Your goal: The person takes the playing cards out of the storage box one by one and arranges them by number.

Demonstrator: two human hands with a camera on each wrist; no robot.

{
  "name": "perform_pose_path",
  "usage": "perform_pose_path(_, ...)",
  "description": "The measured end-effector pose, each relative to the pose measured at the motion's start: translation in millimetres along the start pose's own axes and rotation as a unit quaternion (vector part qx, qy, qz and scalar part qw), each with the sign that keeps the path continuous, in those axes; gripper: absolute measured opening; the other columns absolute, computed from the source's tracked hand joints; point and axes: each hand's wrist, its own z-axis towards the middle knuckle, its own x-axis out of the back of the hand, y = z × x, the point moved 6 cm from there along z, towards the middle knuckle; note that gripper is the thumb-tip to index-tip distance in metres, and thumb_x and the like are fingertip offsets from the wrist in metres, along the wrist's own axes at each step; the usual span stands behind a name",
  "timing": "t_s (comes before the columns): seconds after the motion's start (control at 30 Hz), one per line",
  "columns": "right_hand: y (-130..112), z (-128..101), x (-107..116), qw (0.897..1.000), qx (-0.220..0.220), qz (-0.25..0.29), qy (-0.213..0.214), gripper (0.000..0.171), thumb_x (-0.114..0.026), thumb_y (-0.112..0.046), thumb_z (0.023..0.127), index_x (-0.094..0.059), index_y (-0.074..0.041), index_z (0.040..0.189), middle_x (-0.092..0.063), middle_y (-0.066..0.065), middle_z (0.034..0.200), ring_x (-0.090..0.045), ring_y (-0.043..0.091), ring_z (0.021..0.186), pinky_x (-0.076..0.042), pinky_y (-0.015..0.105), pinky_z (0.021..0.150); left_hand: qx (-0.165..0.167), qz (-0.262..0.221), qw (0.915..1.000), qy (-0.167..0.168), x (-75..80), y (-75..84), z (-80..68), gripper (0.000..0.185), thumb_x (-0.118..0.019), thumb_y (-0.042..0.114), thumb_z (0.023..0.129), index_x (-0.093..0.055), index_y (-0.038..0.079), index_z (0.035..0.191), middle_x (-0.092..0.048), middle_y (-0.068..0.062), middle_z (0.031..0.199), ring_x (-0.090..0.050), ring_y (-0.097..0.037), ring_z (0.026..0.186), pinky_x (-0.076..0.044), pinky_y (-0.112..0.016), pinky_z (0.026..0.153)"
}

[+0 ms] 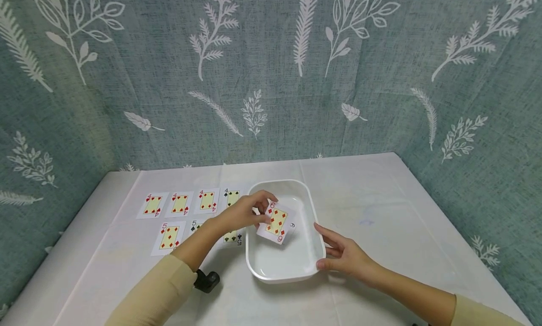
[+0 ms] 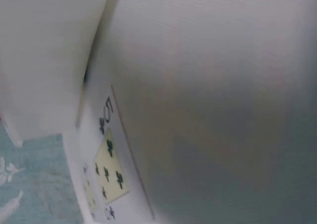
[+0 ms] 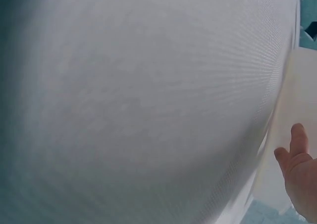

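My left hand [image 1: 243, 212] pinches a six of diamonds card [image 1: 277, 222] over a white plastic tub [image 1: 290, 265], with the thumb across the card's left side. Behind that card, a corner of another card [image 1: 293, 226] sticks out to the right. My right hand [image 1: 349, 256] grips the tub's right wall, thumb near the front corner and fingers along the rim. In the right wrist view, the right hand [image 3: 302, 179] shows against the tub's pale side [image 3: 297, 95].
Left of the tub lie two rows of face-up cards: fours at the back, including a four of diamonds [image 1: 207, 200], and fives in front, including a five of diamonds [image 1: 169, 237]. A five of clubs [image 2: 111, 169] shows in the left wrist view. Patterned green cloth [image 1: 271, 119] encloses the table.
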Motion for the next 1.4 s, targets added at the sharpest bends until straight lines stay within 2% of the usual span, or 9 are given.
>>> perform_pose_path(0.13, 1.2, -0.3, 0.3, 1.0, -0.005, -0.001, 0.004, 0.091, -0.076, -0.011, 0.079, -0.019, -0.001, 0.149, -0.026, 0.034, 0.146, -0.042, 0.048, 0.125, -0.052, 0.03, 0.086, -0.009, -0.034, 0.9986, 0.04, 2.9, -1.0, -5.0, 0.049, -0.072, 0.008, 0.082, -0.05, 0.006, 0.126, -0.056, -0.008, 0.087, -0.059, -0.014, 0.073, -0.056, -0.034, 0.059)
perform_pose_path(0.37, 0.4, -0.1, 0.3, 1.0, -0.008, -0.005, 0.005, 0.09, -0.076, -0.011, 0.08, -0.019, -0.001, 0.149, -0.027, 0.033, 0.146, -0.042, 0.046, 0.126, -0.052, 0.03, 0.086, -0.007, -0.04, 0.9969, 0.067, 3.8, 3.0, -12.7, 0.05, -0.073, 0.007, 0.081, -0.05, 0.007, 0.126, -0.055, -0.008, 0.087, -0.059, -0.012, 0.073, -0.055, -0.031, 0.06)
perform_pose_path(0.53, -0.2, -0.4, 0.0, 1.0, -0.004, -0.001, 0.003, 0.09, -0.075, -0.01, 0.08, -0.019, 0.0, 0.149, -0.026, 0.033, 0.146, -0.041, 0.047, 0.126, -0.052, 0.03, 0.086, -0.006, -0.05, 0.9932, 0.105, 7.8, 6.8, -20.4, 0.053, -0.073, 0.003, 0.08, -0.048, 0.002, 0.127, -0.053, -0.011, 0.089, -0.06, -0.014, 0.074, -0.056, -0.031, 0.059)
perform_pose_path(0.7, 1.0, -0.4, -0.2, 1.0, -0.003, 0.003, 0.001, 0.091, -0.075, -0.009, 0.08, -0.018, 0.0, 0.149, -0.024, 0.033, 0.147, -0.041, 0.048, 0.126, -0.052, 0.031, 0.086, 0.029, -0.05, 0.9884, 0.14, 16.5, 5.8, -32.4, 0.054, -0.072, 0.004, 0.08, -0.047, 0.005, 0.128, -0.052, -0.013, 0.094, -0.062, -0.018, 0.077, -0.056, -0.03, 0.058)
perform_pose_path(0.93, 0.9, 0.6, 0.4, 1.0, -0.003, -0.005, 0.008, 0.091, -0.076, -0.012, 0.079, -0.019, 0.0, 0.149, -0.026, 0.034, 0.146, -0.041, 0.048, 0.125, -0.052, 0.03, 0.085, 0.075, -0.069, 0.9784, 0.18, 31.5, 1.1, -51.9, 0.053, -0.072, 0.004, 0.081, -0.047, 0.007, 0.127, -0.05, -0.014, 0.094, -0.062, -0.017, 0.076, -0.056, -0.041, 0.06)
perform_pose_path(1.17, 1.6, 0.8, 0.1, 1.0, -0.003, 0.001, 0.006, 0.092, -0.076, -0.011, 0.079, -0.019, 0.0, 0.149, -0.026, 0.034, 0.146, -0.041, 0.049, 0.125, -0.052, 0.031, 0.085, 0.112, -0.07, 0.9665, 0.22, 46.2, -5.7, -70.0, 0.054, -0.073, 0.0, 0.079, -0.047, 0.008, 0.126, -0.048, -0.012, 0.09, -0.059, -0.013, 0.069, -0.057, -0.037, 0.058)
perform_pose_path(1.3, 1.9, 0.5, 0.9, 1.0, -0.006, -0.001, 0.009, 0.092, -0.077, -0.012, 0.078, -0.019, -0.001, 0.149, -0.026, 0.034, 0.146, -0.042, 0.048, 0.125, -0.052, 0.031, 0.085, 0.133, -0.07, 0.9613, 0.231, 52.7, -10.5, -79.4, 0.054, -0.073, -0.001, 0.079, -0.048, 0.009, 0.126, -0.047, -0.012, 0.09, -0.06, -0.014, 0.068, -0.057, -0.039, 0.058)
perform_pose_path(1.4, 1.6, 0.3, 1.0, 1.0, -0.007, 0.001, 0.01, 0.091, -0.076, -0.012, 0.079, -0.02, -0.001, 0.149, -0.026, 0.033, 0.146, -0.041, 0.048, 0.125, -0.052, 0.032, 0.085, 0.142, -0.073, 0.9605, 0.228, 53.8, -13.8, -86.0, 0.054, -0.074, 0.001, 0.079, -0.047, 0.008, 0.126, -0.047, -0.012, 0.09, -0.059, -0.014, 0.068, -0.057, -0.039, 0.058)
